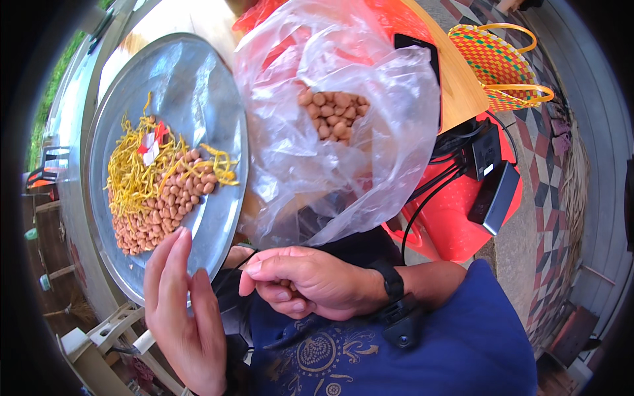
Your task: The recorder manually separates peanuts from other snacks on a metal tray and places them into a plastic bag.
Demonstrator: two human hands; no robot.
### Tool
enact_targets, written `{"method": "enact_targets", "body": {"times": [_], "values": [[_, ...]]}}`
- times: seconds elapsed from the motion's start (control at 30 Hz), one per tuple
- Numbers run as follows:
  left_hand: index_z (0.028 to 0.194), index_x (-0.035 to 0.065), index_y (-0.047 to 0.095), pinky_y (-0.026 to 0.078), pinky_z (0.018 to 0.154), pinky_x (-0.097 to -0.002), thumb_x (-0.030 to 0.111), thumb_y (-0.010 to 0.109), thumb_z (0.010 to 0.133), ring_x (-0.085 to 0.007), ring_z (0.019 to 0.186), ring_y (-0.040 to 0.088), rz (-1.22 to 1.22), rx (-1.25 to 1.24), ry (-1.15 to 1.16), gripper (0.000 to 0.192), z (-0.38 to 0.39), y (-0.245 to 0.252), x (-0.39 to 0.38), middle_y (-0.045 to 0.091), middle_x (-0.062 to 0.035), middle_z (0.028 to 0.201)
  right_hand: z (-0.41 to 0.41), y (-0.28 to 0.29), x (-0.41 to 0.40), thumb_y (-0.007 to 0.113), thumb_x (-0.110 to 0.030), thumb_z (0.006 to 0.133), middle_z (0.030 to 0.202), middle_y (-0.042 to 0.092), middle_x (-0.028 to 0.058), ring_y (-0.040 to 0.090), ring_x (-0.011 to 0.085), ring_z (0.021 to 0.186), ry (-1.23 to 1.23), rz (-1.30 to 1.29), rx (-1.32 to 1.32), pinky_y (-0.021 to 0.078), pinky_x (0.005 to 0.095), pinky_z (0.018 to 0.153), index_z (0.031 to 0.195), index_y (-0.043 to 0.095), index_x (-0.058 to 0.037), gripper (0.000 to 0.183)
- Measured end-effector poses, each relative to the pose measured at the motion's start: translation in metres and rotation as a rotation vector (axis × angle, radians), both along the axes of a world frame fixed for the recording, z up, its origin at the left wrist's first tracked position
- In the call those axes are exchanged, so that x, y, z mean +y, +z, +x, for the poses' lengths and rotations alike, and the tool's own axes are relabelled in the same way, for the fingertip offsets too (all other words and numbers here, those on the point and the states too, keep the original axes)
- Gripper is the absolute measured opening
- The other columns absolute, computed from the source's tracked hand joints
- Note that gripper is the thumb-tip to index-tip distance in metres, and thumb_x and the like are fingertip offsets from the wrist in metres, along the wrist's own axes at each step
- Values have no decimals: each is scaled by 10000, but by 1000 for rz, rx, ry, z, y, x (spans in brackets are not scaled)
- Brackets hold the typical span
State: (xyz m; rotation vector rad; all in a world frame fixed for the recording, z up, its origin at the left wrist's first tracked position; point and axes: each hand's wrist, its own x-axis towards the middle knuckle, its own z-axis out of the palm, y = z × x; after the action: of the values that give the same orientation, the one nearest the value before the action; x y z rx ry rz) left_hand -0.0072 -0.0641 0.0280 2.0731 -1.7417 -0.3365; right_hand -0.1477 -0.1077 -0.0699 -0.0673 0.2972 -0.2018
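My right hand (309, 284) is curled closed around a few peanuts (286, 284), which show between the fingers and palm. Beside it my left hand (185, 309) is raised, fingers and thumb apart, with nothing visible in it. Its fingertips overlap the near edge of a round metal tray (218, 99) in the picture. Skin-on peanuts (158, 220) are spread on this tray, partly under a heap of thin yellow strips (126, 178). Small red and white scraps (150, 146) lie on the strips. To the right, a clear plastic bag (307, 183) lies opened around more peanuts (337, 114).
A phone (418, 42) lies at the bag's far right, by the wooden table corner (458, 94). A red plastic stool (446, 218) bears black devices (488, 153) and cables. Beyond stands a woven basket (500, 64) on the tiled floor. Red plastic (396, 17) lies behind the bag.
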Motion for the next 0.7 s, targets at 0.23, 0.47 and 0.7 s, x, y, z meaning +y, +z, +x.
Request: {"method": "enact_targets", "body": {"times": [0.23, 0.47, 0.7], "values": [[1186, -36, 557, 441, 896, -342, -32, 526, 849, -317, 1065, 570, 56, 12, -45, 339, 21, -38, -21, 562, -201, 1182, -5, -1, -7, 448, -246, 965, 631, 386, -35, 361, 46, 487, -4, -13, -29, 267, 189, 429, 945, 560, -38, 237], [1112, -41, 586, 467, 849, -359, 4, 552, 835, -336, 991, 596, 81, -86, -123, 282, 20, -42, -34, 596, -190, 1113, -15, -3, -17, 460, -250, 955, 626, 380, -20, 370, 74, 508, -23, -4, 16, 313, 208, 472, 967, 565, -8, 263], [1094, -41, 589, 481, 813, -387, -10, 576, 803, -353, 952, 602, 18, -28, -60, 293, 28, -42, -32, 593, -193, 1094, -12, -2, -24, 452, -235, 957, 643, 378, -7, 365, 84, 521, 28, 1, 44, 315, 218, 487, 978, 557, -6, 252]]}}
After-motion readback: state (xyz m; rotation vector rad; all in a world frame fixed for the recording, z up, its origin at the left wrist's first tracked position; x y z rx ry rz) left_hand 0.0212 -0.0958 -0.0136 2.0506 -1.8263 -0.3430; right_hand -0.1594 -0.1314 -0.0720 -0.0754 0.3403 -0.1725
